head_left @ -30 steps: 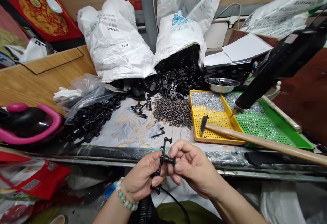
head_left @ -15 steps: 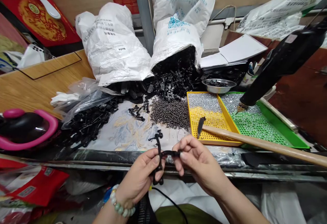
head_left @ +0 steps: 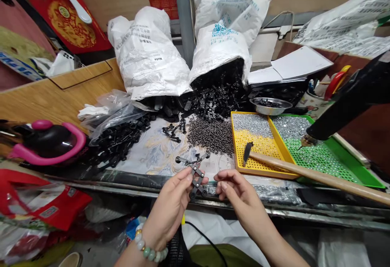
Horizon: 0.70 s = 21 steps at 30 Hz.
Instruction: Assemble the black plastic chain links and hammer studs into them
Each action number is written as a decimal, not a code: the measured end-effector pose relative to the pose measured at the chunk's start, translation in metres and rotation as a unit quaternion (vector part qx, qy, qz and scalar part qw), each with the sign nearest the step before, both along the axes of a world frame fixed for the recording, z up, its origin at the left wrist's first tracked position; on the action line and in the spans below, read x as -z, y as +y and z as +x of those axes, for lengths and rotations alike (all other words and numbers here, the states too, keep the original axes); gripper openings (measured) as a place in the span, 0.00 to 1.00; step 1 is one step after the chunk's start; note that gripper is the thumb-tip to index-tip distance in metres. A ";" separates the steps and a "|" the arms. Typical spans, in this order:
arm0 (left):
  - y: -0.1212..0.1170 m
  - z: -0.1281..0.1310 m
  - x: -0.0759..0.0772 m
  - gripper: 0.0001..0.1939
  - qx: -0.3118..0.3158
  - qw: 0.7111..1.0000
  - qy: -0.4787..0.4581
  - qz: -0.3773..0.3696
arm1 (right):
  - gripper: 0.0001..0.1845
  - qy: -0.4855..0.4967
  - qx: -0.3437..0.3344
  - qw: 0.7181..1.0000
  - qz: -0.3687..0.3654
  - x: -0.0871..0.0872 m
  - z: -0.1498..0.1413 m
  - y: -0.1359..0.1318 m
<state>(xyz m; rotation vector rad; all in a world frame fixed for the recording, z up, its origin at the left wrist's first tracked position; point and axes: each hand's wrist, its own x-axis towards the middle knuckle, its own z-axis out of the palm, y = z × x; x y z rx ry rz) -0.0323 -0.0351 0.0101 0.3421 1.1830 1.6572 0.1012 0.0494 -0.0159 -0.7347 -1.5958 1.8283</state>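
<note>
My left hand (head_left: 173, 204) pinches a small black plastic part (head_left: 195, 170), made of crossed bars with knobbed ends, just above the table's front edge. My right hand (head_left: 237, 196) hovers a little to the right of it with fingers curled and slightly apart, holding nothing that I can see. A beaded bracelet (head_left: 149, 247) sits on my left wrist.
Black plastic parts spill from a white sack (head_left: 217, 52) onto the table. A heap of small dark pieces (head_left: 210, 134) lies beside a yellow tray (head_left: 258, 145) and a green tray (head_left: 319, 153) of silver bits. A wooden-handled tool (head_left: 317, 174) lies across the trays; a black driver (head_left: 347, 106) hangs above.
My right hand has let go of the black part and drawn back to the right. My left hand has lifted and turned the part, which now shows crossed bars.
</note>
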 end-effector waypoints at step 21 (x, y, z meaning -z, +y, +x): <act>-0.008 -0.010 0.009 0.12 0.022 0.974 0.212 -0.079 | 0.09 -0.063 -0.002 0.956 0.288 -0.013 0.008 0.021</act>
